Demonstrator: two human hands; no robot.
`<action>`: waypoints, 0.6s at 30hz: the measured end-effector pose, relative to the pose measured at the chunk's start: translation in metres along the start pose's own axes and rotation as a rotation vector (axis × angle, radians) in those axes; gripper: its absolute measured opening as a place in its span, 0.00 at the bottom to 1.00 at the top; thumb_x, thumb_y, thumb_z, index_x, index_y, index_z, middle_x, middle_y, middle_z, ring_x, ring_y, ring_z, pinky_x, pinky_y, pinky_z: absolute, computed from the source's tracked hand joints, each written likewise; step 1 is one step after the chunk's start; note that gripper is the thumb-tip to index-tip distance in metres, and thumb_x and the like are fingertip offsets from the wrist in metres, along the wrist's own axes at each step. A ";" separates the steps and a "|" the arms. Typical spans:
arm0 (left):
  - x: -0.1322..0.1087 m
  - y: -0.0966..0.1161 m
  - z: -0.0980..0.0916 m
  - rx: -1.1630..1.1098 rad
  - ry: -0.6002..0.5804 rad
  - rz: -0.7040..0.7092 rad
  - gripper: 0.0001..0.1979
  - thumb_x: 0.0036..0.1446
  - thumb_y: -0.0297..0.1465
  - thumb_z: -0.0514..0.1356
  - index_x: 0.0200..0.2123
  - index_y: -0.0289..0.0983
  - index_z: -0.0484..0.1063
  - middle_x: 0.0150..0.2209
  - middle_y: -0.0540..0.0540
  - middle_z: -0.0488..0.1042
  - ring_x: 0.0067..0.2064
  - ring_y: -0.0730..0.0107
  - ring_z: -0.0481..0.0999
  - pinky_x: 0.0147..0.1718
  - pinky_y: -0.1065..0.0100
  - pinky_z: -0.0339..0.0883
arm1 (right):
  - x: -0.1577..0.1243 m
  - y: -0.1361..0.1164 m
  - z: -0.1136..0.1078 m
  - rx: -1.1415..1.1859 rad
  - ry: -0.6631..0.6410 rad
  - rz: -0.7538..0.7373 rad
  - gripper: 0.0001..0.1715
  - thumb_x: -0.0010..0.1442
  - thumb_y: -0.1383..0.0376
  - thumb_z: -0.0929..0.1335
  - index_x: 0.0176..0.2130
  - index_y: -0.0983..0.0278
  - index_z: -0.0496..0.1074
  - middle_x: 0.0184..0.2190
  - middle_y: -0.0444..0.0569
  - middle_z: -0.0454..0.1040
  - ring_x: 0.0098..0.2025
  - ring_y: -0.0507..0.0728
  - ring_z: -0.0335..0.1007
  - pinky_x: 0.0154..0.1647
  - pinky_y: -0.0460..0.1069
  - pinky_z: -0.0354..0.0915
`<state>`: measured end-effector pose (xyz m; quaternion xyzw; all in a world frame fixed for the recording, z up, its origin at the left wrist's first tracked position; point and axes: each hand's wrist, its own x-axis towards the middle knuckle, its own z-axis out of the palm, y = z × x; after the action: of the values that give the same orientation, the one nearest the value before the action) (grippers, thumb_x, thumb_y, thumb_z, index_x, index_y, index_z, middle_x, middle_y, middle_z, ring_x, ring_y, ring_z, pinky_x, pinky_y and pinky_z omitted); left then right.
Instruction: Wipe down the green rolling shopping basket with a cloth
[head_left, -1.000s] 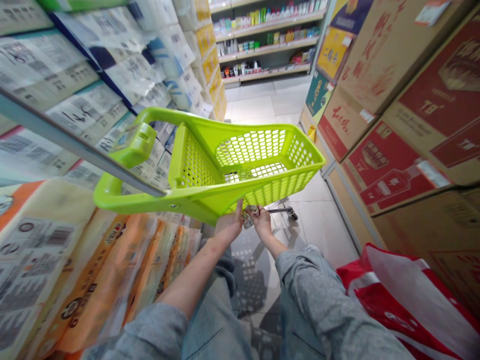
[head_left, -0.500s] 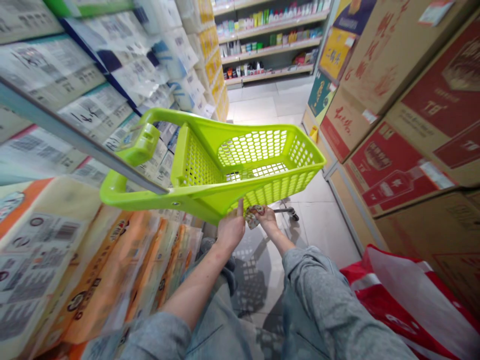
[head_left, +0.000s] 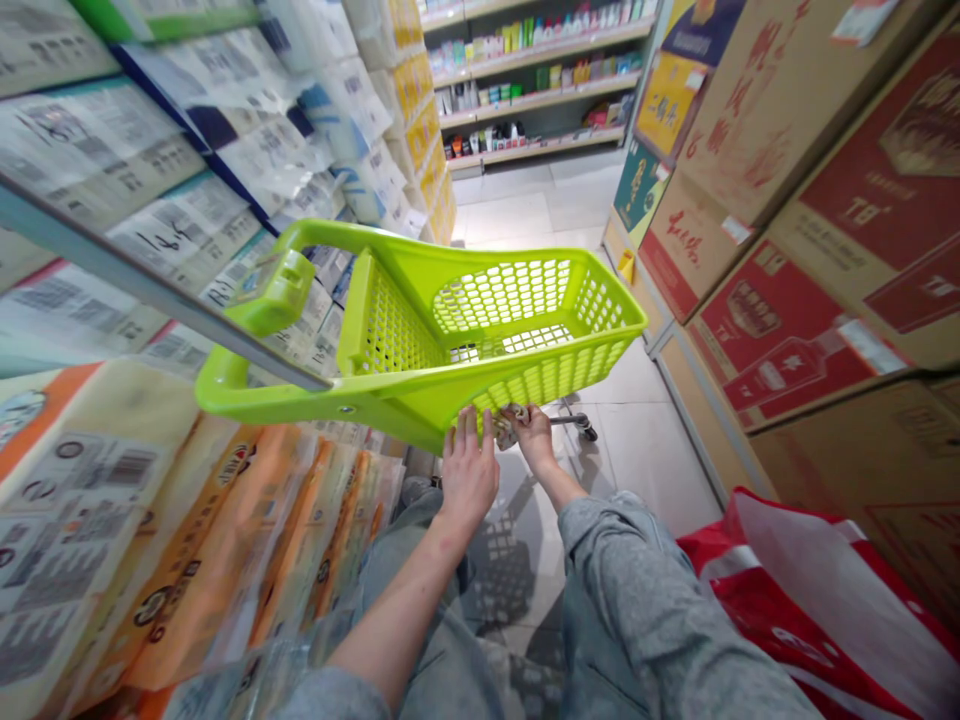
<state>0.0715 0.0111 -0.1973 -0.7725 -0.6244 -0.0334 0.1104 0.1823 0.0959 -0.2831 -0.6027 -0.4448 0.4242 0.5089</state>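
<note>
A lime-green shopping cart (head_left: 420, 385) with a perforated basket stands across the aisle in front of me, its handle to the left. My left hand (head_left: 470, 468) lies against the lower near side of the basket, fingers stretched out. Beside it, my right hand (head_left: 534, 440) is closed on a crumpled, patterned cloth (head_left: 507, 428) at the same side wall. Part of the cloth is hidden behind my fingers. The basket's inside shows only its slatted floor and walls.
Stacked paper packs (head_left: 142, 560) line the left side, with a metal pole (head_left: 165, 285) slanting before them. Cardboard cartons (head_left: 780, 350) rise on the right. A red and white bag (head_left: 802, 600) lies near my right arm. Shelves of bottles (head_left: 540, 90) stand beyond.
My left hand has turned from a pointing shape to spread, extended fingers on the basket side. My right hand stays with the cloth, shifted very slightly. The cart is nearly unmoved.
</note>
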 end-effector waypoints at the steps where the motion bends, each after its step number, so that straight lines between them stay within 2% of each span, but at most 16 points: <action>1: 0.000 0.000 0.001 0.004 -0.004 0.009 0.34 0.55 0.28 0.54 0.65 0.29 0.49 0.65 0.30 0.50 0.67 0.49 0.49 0.61 0.52 0.50 | 0.002 0.003 0.001 -0.015 0.007 0.013 0.21 0.45 0.49 0.68 0.21 0.60 0.57 0.17 0.39 0.62 0.22 0.50 0.56 0.26 0.47 0.58; 6: 0.004 -0.010 0.003 0.025 -0.017 0.080 0.32 0.56 0.27 0.53 0.64 0.28 0.52 0.64 0.28 0.52 0.65 0.49 0.52 0.60 0.52 0.51 | 0.005 0.010 -0.010 -0.116 0.103 0.049 0.16 0.43 0.55 0.68 0.21 0.59 0.57 0.16 0.38 0.60 0.21 0.51 0.56 0.24 0.46 0.56; 9: 0.006 -0.013 0.001 0.046 -0.004 0.100 0.31 0.57 0.27 0.53 0.63 0.29 0.53 0.63 0.28 0.55 0.64 0.49 0.54 0.60 0.53 0.52 | 0.004 0.003 -0.025 -0.136 0.180 0.063 0.15 0.45 0.56 0.67 0.21 0.59 0.55 0.16 0.37 0.59 0.22 0.51 0.56 0.24 0.46 0.57; 11: 0.008 -0.013 0.000 0.049 -0.003 0.102 0.31 0.56 0.27 0.53 0.63 0.30 0.54 0.62 0.28 0.56 0.64 0.49 0.56 0.60 0.54 0.52 | 0.000 -0.006 -0.037 -0.144 0.207 0.019 0.15 0.47 0.55 0.66 0.23 0.60 0.57 0.18 0.39 0.62 0.23 0.51 0.57 0.26 0.47 0.58; 13: 0.008 -0.011 0.000 0.041 -0.004 0.096 0.31 0.56 0.27 0.54 0.63 0.32 0.54 0.62 0.28 0.56 0.64 0.49 0.56 0.59 0.54 0.53 | -0.005 -0.019 -0.047 -0.146 0.220 -0.108 0.15 0.50 0.53 0.67 0.27 0.62 0.62 0.22 0.43 0.67 0.25 0.53 0.61 0.29 0.48 0.61; 15: 0.008 -0.010 0.001 0.027 -0.005 0.091 0.31 0.55 0.28 0.55 0.63 0.33 0.54 0.63 0.29 0.55 0.64 0.48 0.55 0.59 0.54 0.53 | -0.011 -0.037 -0.056 -0.138 0.222 -0.296 0.16 0.53 0.53 0.66 0.32 0.63 0.65 0.28 0.46 0.70 0.31 0.54 0.65 0.34 0.50 0.64; 18: 0.007 -0.009 0.003 -0.001 -0.005 0.086 0.31 0.55 0.29 0.56 0.62 0.34 0.56 0.64 0.31 0.53 0.65 0.48 0.52 0.59 0.53 0.52 | -0.018 -0.075 -0.059 -0.128 0.213 -0.580 0.13 0.57 0.57 0.66 0.39 0.63 0.66 0.36 0.48 0.71 0.39 0.56 0.68 0.42 0.52 0.65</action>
<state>0.0643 0.0201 -0.1977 -0.7988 -0.5909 -0.0267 0.1098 0.2267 0.0710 -0.2002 -0.5226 -0.5682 0.1666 0.6134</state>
